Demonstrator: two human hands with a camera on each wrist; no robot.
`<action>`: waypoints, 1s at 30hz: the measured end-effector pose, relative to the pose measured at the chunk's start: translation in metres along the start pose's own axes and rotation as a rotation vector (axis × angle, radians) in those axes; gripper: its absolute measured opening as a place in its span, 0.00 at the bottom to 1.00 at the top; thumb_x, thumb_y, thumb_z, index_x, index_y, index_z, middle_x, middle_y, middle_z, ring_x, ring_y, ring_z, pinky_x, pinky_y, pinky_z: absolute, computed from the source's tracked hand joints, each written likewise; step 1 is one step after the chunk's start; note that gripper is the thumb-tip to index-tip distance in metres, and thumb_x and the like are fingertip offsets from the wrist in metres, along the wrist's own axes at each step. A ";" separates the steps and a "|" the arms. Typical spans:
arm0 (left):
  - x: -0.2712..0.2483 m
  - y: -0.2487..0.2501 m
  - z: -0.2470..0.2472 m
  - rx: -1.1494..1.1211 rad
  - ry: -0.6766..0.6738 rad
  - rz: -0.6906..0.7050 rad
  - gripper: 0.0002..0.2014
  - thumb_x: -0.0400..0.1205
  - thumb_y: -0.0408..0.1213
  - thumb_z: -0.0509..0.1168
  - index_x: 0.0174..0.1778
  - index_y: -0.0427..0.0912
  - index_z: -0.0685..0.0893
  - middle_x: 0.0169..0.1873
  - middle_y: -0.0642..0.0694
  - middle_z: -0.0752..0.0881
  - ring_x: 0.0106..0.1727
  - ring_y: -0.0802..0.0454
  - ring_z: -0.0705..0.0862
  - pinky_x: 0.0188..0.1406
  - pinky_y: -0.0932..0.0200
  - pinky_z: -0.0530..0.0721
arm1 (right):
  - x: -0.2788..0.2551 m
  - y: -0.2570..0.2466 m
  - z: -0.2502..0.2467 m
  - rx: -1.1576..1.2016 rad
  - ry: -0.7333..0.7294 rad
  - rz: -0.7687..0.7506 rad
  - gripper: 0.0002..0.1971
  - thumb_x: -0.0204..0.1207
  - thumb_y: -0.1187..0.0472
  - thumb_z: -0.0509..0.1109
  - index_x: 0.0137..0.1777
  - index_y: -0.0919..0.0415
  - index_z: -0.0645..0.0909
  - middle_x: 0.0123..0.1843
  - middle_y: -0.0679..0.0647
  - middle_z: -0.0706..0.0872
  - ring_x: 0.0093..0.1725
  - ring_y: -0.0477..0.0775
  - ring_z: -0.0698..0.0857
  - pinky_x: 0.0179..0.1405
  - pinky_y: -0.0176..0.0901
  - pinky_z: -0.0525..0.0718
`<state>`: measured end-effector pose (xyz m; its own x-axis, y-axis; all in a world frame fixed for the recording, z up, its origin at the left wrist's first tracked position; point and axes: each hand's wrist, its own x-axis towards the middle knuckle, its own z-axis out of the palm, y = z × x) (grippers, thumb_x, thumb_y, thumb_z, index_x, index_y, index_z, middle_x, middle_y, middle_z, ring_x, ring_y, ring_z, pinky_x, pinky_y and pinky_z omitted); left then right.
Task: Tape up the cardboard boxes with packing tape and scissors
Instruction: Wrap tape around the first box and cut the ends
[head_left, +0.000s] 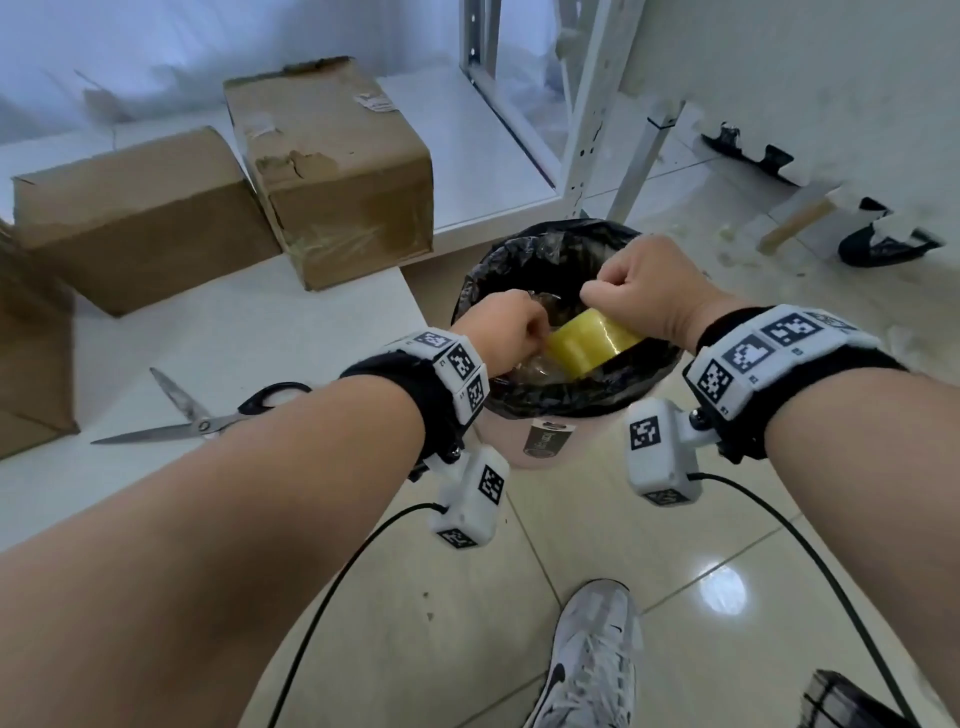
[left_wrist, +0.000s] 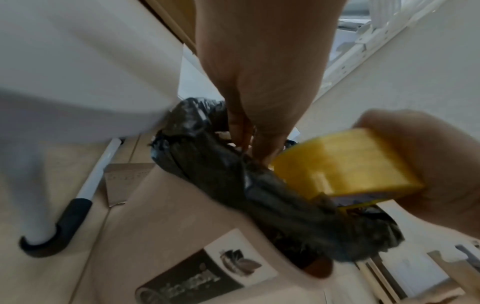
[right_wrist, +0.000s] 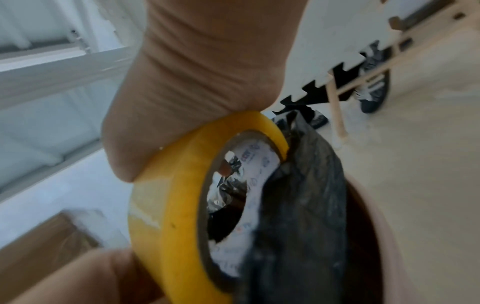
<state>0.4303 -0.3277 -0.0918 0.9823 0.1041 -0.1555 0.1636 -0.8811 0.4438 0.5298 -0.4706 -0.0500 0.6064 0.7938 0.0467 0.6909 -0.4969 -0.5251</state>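
Observation:
A yellow packing tape roll hangs over a bin lined with a black bag. My right hand grips the roll from above. My left hand has its fingertips pinched together at the roll's left edge; what lies between them is hidden. Scissors with black handles lie partly spread on the white table, left of my left wrist. Two cardboard boxes stand at the back of the table.
A third cardboard box shows at the table's left edge. A white metal shelf frame stands behind the bin. My shoe and two black cables are on the tiled floor below.

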 end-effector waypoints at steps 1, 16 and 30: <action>0.003 0.000 0.001 0.026 -0.004 -0.025 0.10 0.82 0.31 0.62 0.55 0.40 0.87 0.55 0.43 0.84 0.58 0.45 0.82 0.51 0.62 0.74 | 0.000 0.004 0.001 0.061 0.064 0.025 0.23 0.70 0.66 0.67 0.18 0.59 0.60 0.18 0.53 0.58 0.22 0.51 0.58 0.24 0.40 0.60; -0.004 -0.008 0.003 0.087 -0.102 0.006 0.08 0.82 0.33 0.66 0.53 0.38 0.86 0.56 0.41 0.82 0.56 0.43 0.81 0.46 0.60 0.72 | 0.005 -0.012 0.018 0.693 0.514 0.470 0.23 0.74 0.58 0.68 0.22 0.54 0.60 0.26 0.53 0.58 0.32 0.54 0.61 0.33 0.46 0.63; 0.000 0.001 0.008 0.049 -0.094 -0.075 0.10 0.85 0.27 0.54 0.59 0.33 0.78 0.51 0.38 0.84 0.48 0.39 0.84 0.49 0.48 0.82 | 0.006 -0.025 0.029 0.959 0.593 0.553 0.23 0.72 0.59 0.68 0.21 0.55 0.60 0.22 0.50 0.59 0.26 0.51 0.61 0.28 0.41 0.62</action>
<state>0.4296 -0.3325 -0.0989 0.9542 0.1288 -0.2700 0.2295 -0.8941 0.3846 0.5050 -0.4429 -0.0618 0.9784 0.1583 -0.1330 -0.1249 -0.0601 -0.9903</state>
